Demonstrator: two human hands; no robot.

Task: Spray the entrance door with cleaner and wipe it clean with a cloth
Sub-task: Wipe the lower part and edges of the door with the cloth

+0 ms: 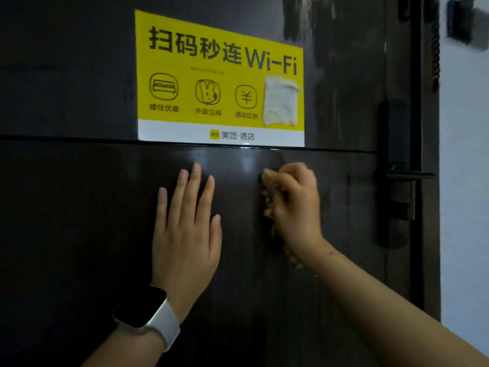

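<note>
Pressing flat against the dark door (79, 221), the left hand (185, 234) lies with fingers straight and spread, holding nothing — a watch (148, 311) sits on its wrist. The right hand (293, 205), fingers curled, grips a nubby cloth (268, 207) against the door's lower panel, near the lever handle (407, 176) at the right edge. Above both hands, a yellow Wi-Fi poster (211, 75) — its lower edge meets the panel groove.

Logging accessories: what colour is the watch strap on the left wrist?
White strap, with a black watch face, seen in the head view.
</note>
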